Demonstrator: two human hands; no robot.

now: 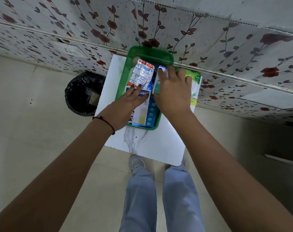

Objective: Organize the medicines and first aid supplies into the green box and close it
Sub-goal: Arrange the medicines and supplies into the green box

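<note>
The green box (124,77) lies open on a small white table (159,141) against the wall. Inside it are a silver and orange tablet strip (141,74), a plaster packet (139,113) and a blue blister pack (151,113). My left hand (125,104) rests flat on the plaster packet, fingertips touching the strip. My right hand (173,91) is closed around a small white and teal carton (156,84), held upright at the box's right side. A green and white packet (194,86) lies on the table to the right of the box, partly hidden by my right hand.
A black bin (83,94) with a liner stands on the floor left of the table. A floral-papered wall (226,47) runs directly behind the table. My legs and a shoe (136,162) are below the table's near edge.
</note>
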